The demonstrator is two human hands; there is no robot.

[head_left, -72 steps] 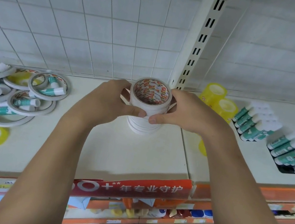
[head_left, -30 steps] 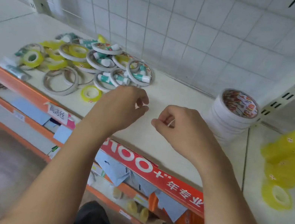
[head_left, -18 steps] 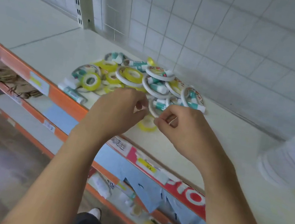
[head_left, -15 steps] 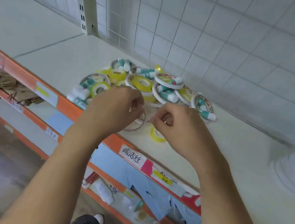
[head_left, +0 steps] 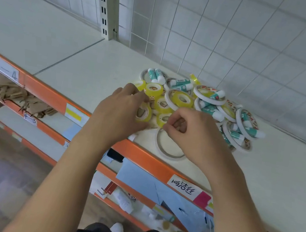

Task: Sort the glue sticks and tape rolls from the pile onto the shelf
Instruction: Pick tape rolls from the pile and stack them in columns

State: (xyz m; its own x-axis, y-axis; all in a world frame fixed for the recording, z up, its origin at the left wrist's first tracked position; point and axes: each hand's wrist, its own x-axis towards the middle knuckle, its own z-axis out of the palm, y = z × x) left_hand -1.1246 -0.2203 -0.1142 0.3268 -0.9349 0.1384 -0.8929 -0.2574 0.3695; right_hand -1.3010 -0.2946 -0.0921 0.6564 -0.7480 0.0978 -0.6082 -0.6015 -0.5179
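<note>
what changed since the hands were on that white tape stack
Both hands let go of the white stack and moved left to the pile. The left hand now lies over a yellow tape roll; the right hand, curled, is at a thin white ring. Whether either has a grip is unclear. The pile looks much as before.

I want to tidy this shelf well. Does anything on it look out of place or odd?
The green-and-white glue sticks lie tangled inside thin white tape rings among yellow tape rolls, an unsorted heap. One white ring lies close to the shelf's orange front edge.
</note>
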